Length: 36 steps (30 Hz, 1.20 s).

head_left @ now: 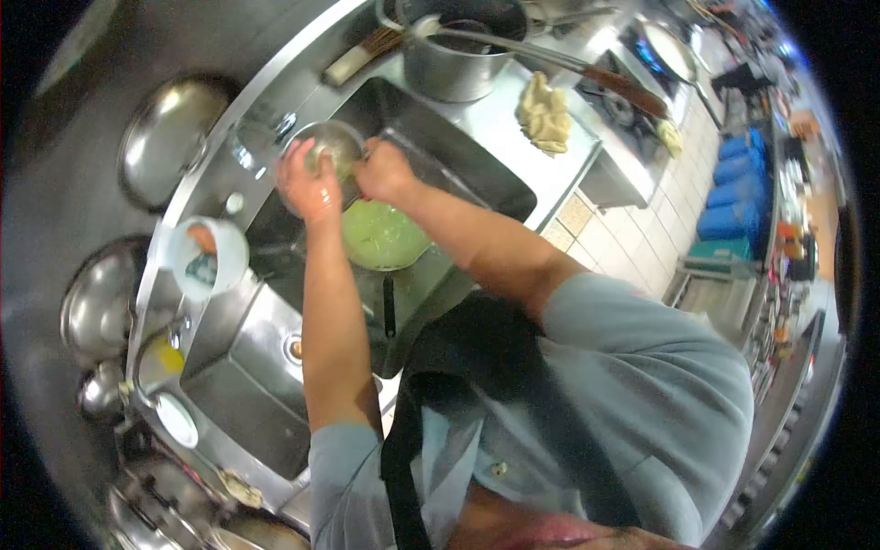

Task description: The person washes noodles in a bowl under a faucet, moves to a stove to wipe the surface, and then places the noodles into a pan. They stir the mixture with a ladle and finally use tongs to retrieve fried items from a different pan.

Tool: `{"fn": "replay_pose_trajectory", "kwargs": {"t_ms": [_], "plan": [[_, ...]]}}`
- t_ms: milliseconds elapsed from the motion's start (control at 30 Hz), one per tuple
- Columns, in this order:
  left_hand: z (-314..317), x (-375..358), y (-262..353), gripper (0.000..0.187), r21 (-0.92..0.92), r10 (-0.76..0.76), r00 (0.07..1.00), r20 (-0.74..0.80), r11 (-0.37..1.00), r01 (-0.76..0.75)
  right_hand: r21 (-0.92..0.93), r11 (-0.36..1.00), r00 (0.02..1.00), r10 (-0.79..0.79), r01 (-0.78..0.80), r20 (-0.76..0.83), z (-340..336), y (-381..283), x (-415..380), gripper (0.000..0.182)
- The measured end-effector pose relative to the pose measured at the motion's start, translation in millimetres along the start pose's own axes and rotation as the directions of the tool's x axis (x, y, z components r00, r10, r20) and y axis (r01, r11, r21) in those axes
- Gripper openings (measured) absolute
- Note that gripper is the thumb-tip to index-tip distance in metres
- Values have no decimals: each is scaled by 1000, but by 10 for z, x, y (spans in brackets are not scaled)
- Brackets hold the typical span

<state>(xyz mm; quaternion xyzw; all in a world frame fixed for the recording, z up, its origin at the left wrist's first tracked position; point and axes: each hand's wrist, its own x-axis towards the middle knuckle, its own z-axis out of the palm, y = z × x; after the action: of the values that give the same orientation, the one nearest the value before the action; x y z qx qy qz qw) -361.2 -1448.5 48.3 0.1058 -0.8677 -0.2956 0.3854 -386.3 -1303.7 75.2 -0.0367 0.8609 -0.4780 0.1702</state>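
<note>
Head view of a person at a steel sink [477, 174] set into a steel desk [541, 156] in a kitchen. Both bare hands meet at a small round metal bowl [332, 147] held over the far left part of the basin. The left hand [307, 183] clasps the bowl's near left rim, its grip closed on the bowl; the right hand [385, 171] presses against the bowl's right side with its fingers turned in toward the bowl's inside, though whether that grip is closed on the rim or on something small inside the bowl cannot be told.

Step in hand, as a judgement: the bowl is being washed or rubbed out over the basin. The next move appears to call for a firm hold with the left hand while the right works round the inner wall, the bowl being kept above the sink.

The bowl is shiny, grey, shallow and tilted toward the camera; its inside looks pale and wet, and the detail is blurred. Just near of the hands, lower in the basin, lies a round pan of pale green liquid [383, 236] with a dark handle. A white cup [209, 257] stands on the left ledge, a large pot [458, 55] on the far desk, and a yellow cloth [545, 115] to its right.
</note>
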Motion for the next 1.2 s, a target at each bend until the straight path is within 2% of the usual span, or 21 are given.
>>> {"fn": "replay_pose_trajectory", "kwargs": {"t_ms": [33,100,233,300,333,367,433,467,533,600,667,767,800,833,867,900,967,1033,1067,1100,1200], "plan": [[31,17,4,35,-62,-1,1000,30,998,2,-40,999,998,-29,27,-51,-18,-25,-34,38],[125,52,0,28,-494,-337,924,182,781,382,-58,998,998,-33,30,-55,-45,-40,-70,39],[-79,261,65,23,-199,-303,935,186,920,338,72,996,995,45,-51,84,-85,-19,-101,34],[-202,289,116,24,27,-313,893,324,946,322,114,992,992,42,-55,118,-119,-22,-120,31],[-262,276,139,25,141,-328,863,385,944,297,117,992,991,24,-39,128,-140,-28,-125,30],[-316,232,140,25,181,-176,888,424,978,107,120,992,990,6,-23,140,-155,-36,-135,30],[-404,127,124,26,232,121,848,517,933,-275,187,982,989,4,-32,148,-226,-118,-219,21],[-403,121,46,30,214,124,816,564,933,-289,220,975,988,2,-36,153,-260,-143,-237,18],[-437,166,-99,29,-23,-70,798,599,994,104,219,974,984,12,-52,179,-277,-126,-204,19],[-510,194,-87,29,-170,-262,732,629,872,458,230,971,980,19,-65,196,-289,-91,-182,20],[-690,298,102,32,-240,-461,628,627,652,719,250,965,978,21,-74,210,-294,-58,-175,22],[-698,249,-81,39,-373,-257,719,646,715,591,290,950,971,43,-113,236,-337,-63,-221,28],[-720,252,-90,42,-274,-124,814,568,904,329,283,953,970,39,-108,241,-330,-33,-208,28],[-751,249,-99,44,-133,40,860,508,991,33,276,955,968,34,-104,248,-314,21,-178,28],[-786,244,-113,47,33,215,853,475,965,-262,270,958,966,27,-98,256,-300,51,-139,28],[-800,206,-137,47,-79,32,876,482,997,7,260,959,959,35,-111,281,-316,54,-105,27],[-792,34,-214,50,-271,-313,771,555,808,523,240,960,941,56,-142,333,-364,91,-44,25],[-806,-163,-196,53,-371,-462,474,750,300,879,220,969,937,28,-111,349,-451,95,3,24],[-835,-298,-203,55,-359,-460,313,831,-14,933,209,974,928,7,-91,372,-474,69,31,24],[-797,-489,-271,66,-386,-322,349,880,-57,921,159,986,926,-18,-45,376,-518,7,30,24],[-743,-771,-246,60,-489,-448,377,810,-164,856,102,990,882,-134,98,452,-421,179,306,28]]}}
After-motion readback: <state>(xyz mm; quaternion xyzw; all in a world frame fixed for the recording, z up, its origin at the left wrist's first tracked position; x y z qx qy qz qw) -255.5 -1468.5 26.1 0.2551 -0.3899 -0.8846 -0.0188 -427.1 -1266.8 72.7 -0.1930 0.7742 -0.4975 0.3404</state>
